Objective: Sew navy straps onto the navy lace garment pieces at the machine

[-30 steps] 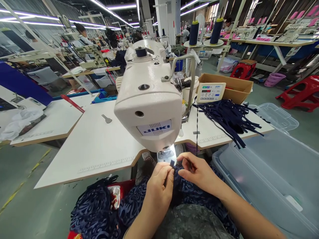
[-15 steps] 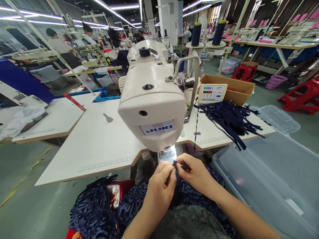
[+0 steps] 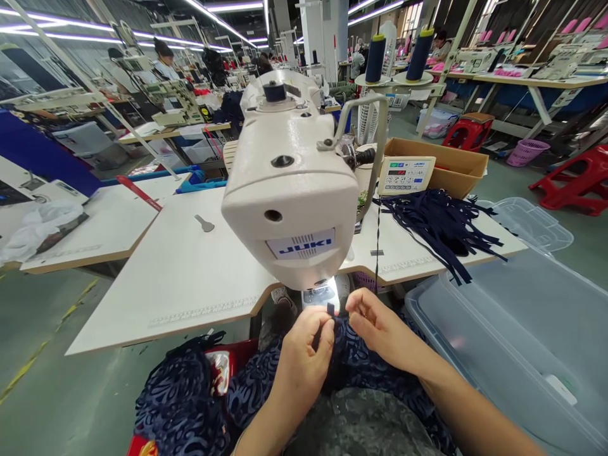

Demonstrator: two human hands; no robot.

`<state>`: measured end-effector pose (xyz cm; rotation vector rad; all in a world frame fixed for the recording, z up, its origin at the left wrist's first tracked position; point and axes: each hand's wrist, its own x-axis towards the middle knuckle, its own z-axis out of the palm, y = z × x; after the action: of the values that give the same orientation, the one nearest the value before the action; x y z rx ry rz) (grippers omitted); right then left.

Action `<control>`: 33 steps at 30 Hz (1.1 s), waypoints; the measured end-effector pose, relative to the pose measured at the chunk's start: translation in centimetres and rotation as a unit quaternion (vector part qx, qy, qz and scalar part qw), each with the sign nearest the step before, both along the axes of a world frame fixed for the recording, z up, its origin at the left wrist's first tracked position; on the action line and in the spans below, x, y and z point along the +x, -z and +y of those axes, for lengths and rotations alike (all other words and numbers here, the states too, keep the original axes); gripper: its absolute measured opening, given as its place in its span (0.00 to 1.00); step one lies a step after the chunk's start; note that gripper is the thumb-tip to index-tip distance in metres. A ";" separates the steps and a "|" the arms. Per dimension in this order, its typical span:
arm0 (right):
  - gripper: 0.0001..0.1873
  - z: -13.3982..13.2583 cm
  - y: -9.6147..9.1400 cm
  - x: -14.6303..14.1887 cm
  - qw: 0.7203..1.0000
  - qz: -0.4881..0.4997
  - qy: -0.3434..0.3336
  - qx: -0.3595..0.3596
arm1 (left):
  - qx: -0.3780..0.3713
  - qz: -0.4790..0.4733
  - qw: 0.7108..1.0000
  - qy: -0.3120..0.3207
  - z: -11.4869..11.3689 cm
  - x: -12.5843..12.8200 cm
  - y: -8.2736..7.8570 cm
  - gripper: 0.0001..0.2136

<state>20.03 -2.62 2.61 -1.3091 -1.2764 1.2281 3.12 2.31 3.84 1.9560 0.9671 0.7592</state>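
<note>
My left hand (image 3: 306,351) is closed, pinching a small navy fabric strip (image 3: 330,309) between thumb and fingertips just below the lit needle area. Slightly right of it, my right hand (image 3: 382,326) is raised with loosely curled fingers, thumb and forefinger apart, and nothing visible between them. The white sewing machine (image 3: 289,209) stands directly ahead, its head above both hands. Dark navy patterned fabric (image 3: 256,380) lies across my lap, beneath the hands. A thin dark strap (image 3: 378,247) hangs down behind my right hand, where its lower end is hidden.
A pile of navy strips (image 3: 441,221) lies on the right tabletop by a control panel (image 3: 406,175) and cardboard box (image 3: 468,166). A clear plastic bin (image 3: 522,329) stands at the right. On the left tabletop (image 3: 190,266) is a small metal piece (image 3: 204,223). People sit farther back.
My right hand has let go of the navy strip and moved a little right, its fingers parting. The left hand keeps its pinch, and the strip's end now sticks up.
</note>
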 end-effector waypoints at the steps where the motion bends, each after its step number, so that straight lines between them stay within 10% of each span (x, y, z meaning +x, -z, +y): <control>1: 0.17 -0.3 -0.1 0.1 1.000 -0.008 -0.023 -0.006 | -0.003 0.000 1.000 0.000 0.0 0.0 0.0 0.08; 8: 0.19 -1.0 -1.1 0.1 0.988 -0.113 -0.105 -0.022 | -0.010 0.010 1.000 -0.009 0.0 0.1 0.0 0.08; 33: 0.17 -0.4 -1.0 -0.1 0.982 -0.169 -0.078 -0.015 | 0.134 0.036 0.990 0.018 -0.4 -0.2 0.8 0.07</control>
<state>19.89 -3.03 3.57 -1.5093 -1.6325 1.1666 2.89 1.93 3.07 2.2400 0.9063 0.8392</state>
